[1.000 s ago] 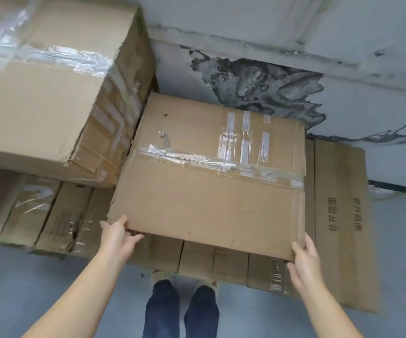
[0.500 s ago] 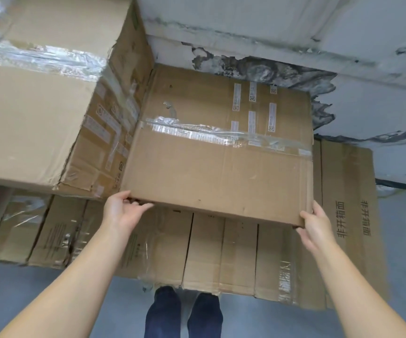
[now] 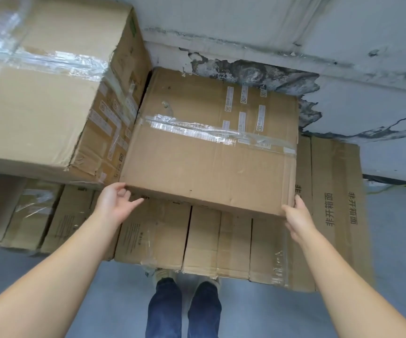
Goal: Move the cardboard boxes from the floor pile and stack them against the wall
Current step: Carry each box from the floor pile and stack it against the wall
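A brown cardboard box [image 3: 209,167] sealed with clear tape lies on a lower row of boxes [image 3: 153,240], its far edge near the peeling wall [image 3: 270,32]. Its left side sits close against a larger taped box [image 3: 38,106]. My left hand [image 3: 116,203] is at the box's near left corner, thumb at the top edge and fingers loosely bent below it. My right hand [image 3: 297,215] rests with straight fingers against the near right corner.
A tall box with printed characters [image 3: 336,215] stands to the right of the lower row. Grey floor [image 3: 392,264] stretches right and behind me. My legs [image 3: 185,308] stand just in front of the lower boxes.
The taped box has moved away from me toward the wall and settled beside the large box. My left hand's fingers have loosened from under the corner.
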### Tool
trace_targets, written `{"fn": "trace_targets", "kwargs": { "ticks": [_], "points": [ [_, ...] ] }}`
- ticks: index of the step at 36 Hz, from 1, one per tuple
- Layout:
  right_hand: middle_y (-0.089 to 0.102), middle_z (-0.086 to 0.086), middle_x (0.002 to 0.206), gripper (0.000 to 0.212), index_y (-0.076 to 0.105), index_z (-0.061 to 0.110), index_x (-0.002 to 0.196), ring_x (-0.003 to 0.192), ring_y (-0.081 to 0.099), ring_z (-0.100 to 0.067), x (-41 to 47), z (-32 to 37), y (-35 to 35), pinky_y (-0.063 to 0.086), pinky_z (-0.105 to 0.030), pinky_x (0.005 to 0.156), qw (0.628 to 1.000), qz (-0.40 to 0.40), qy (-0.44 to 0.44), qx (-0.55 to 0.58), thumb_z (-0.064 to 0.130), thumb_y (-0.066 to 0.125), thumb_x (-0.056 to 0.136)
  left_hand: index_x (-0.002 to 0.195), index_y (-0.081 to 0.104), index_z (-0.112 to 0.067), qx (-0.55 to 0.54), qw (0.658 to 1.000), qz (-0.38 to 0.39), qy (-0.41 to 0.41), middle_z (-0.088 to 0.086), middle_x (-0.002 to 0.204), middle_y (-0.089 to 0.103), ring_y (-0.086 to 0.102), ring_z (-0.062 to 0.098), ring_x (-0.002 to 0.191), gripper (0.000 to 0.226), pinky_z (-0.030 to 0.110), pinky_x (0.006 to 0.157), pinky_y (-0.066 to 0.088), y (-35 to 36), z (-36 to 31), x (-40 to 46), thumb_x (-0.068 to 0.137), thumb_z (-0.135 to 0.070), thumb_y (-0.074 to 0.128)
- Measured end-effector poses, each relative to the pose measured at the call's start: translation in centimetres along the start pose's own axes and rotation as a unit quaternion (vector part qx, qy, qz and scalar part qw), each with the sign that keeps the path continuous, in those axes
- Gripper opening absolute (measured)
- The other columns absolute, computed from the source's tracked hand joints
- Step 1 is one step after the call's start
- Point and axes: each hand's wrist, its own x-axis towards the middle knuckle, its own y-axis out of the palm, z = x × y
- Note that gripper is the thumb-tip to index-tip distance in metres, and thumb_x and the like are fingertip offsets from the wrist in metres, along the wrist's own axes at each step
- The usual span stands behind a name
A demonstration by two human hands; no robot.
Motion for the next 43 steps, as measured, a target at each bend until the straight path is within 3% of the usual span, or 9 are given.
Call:
{"fn": "trace_targets", "kwargs": {
  "ticks": [8,13,16,19,25,27,32,38,43],
  "points": [
    [0.02,0.006,0.158,0.06,0.017,0.03,0.151,0.144,0.021,-0.014,-10.1,1.4,-2.1,0.021,-0.036,0.115,0.969,0.084,-0.194,-0.127,0.027,0.047,0.099,0.148,0.029,-0.012,0.266,0.954,0.107,0.085,0.012,0.146,0.044,0.042,0.023,0.134,0.048,0.05,0.109,0.036,-0.9,-0.1,-10.7,0.101,-0.007,0.036],
    [0.031,0.013,0.15,0.055,0.025,0.034,0.145,0.135,0.031,0.004,-17.6,0.1,-4.4,0.027,0.006,0.089,0.937,0.159,-0.29,-0.112,0.021,0.049,0.098,0.135,0.048,-0.023,0.407,0.87,0.195,0.198,-0.003,0.124,0.062,0.058,0.008,0.117,0.037,0.036,0.102,0.045,-3.3,1.1,-19.2,0.101,-0.01,0.039],
    [0.037,0.016,0.146,0.052,0.03,0.042,0.136,0.129,0.033,0.015,-21.1,-2.1,-5.9,0.032,0.003,0.092,0.929,0.19,-0.308,-0.081,0.017,0.051,0.096,0.13,0.052,-0.026,0.449,0.821,0.237,0.26,-0.006,0.118,0.067,0.061,0.003,0.112,0.034,0.027,0.097,0.049,-5.7,2.6,-23.0,0.1,-0.011,0.045],
    [0.041,0.022,0.141,0.053,0.032,0.047,0.133,0.128,0.036,0.014,-23.4,-4.7,-7.4,0.035,-0.003,0.097,0.928,0.192,-0.314,-0.06,0.017,0.052,0.095,0.13,0.052,-0.028,0.464,0.793,0.255,0.302,-0.01,0.119,0.067,0.06,0.004,0.113,0.047,0.021,0.097,0.047,-7.9,4.5,-25.8,0.085,-0.039,0.055],
    [0.051,0.031,0.13,0.054,0.038,0.046,0.132,0.123,0.042,0.014,-26.1,-8.5,-9.7,0.043,-0.022,0.102,0.949,0.15,-0.276,0.022,0.042,0.054,0.081,0.12,0.058,-0.046,0.401,0.817,0.196,0.366,-0.012,0.116,0.068,0.061,0.006,0.11,0.047,0.019,0.093,0.048,-10.4,9.0,-28.3,0.074,-0.052,0.051],
    [0.053,0.027,0.131,0.054,0.039,0.045,0.13,0.122,0.044,0.013,-26.5,-9.1,-10.0,0.042,-0.011,0.096,0.95,0.127,-0.28,0.047,0.05,0.056,0.079,0.116,0.059,-0.052,0.372,0.83,0.182,0.375,-0.011,0.115,0.068,0.062,0.008,0.11,0.043,0.025,0.094,0.049,-10.2,10.2,-28.3,0.073,-0.053,0.053],
    [0.05,0.019,0.134,0.05,0.039,0.044,0.127,0.119,0.049,0.01,-26.8,-9.5,-10.0,0.041,-0.003,0.086,0.951,0.07,-0.289,0.081,0.01,0.051,0.093,0.117,0.063,-0.038,0.377,0.815,0.212,0.387,-0.013,0.11,0.069,0.063,0.005,0.106,0.034,0.011,0.085,0.048,-8.9,11.1,-28.0,0.092,-0.015,0.061],
    [0.051,0.019,0.133,0.051,0.039,0.041,0.129,0.118,0.049,0.011,-29.1,-10.7,-8.6,0.039,-0.001,0.086,0.951,0.01,-0.284,0.118,0.01,0.053,0.091,0.121,0.06,-0.027,0.405,0.785,0.261,0.388,-0.011,0.113,0.068,0.063,0.006,0.105,0.033,0.011,0.085,0.048,-8.4,9.1,-27.0,0.092,-0.012,0.058],
    [0.056,0.028,0.126,0.048,0.041,0.044,0.127,0.118,0.049,0.011,-31.9,-13.0,-5.3,0.041,-0.003,0.087,0.949,-0.058,-0.261,0.166,0.025,0.055,0.085,0.121,0.06,-0.026,0.462,0.723,0.331,0.393,-0.015,0.115,0.066,0.063,0.003,0.105,0.036,0.007,0.086,0.045,-8.3,5.9,-25.7,0.088,-0.013,0.056]
  ]
}}
